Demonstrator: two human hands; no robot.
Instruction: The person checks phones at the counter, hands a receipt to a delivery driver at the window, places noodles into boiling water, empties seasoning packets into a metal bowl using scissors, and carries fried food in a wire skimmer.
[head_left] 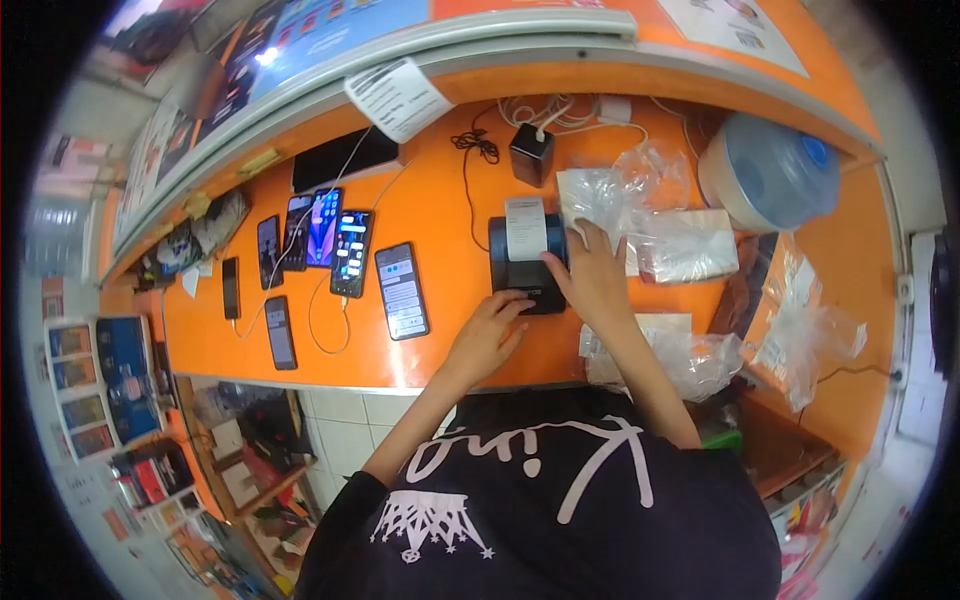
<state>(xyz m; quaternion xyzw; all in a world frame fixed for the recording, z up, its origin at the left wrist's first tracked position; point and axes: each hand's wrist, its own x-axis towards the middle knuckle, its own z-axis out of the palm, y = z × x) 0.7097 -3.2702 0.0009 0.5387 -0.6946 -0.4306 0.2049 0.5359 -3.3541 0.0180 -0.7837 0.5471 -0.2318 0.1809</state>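
Note:
A small black receipt printer (508,272) stands on the orange counter, a strip of printed white paper (524,228) coming out of its top. My left hand (487,332) reaches to the printer's front edge, fingers stretched out and touching it. At the printer's right side lies my right hand (597,278), its fingers spread and its thumb at the paper's lower right edge. Part of the printer's right side is hidden by this hand. Just right of it are clear plastic bags (685,245) with papers inside.
Several phones, including a lit one (402,290), lie on the left, some with charging cables. A black charger block (532,155) with white cables stands behind the printer. A large water jug (770,175) is at back right. A raised shelf (500,75) overhangs the back, a paper slip (398,98) hanging from it.

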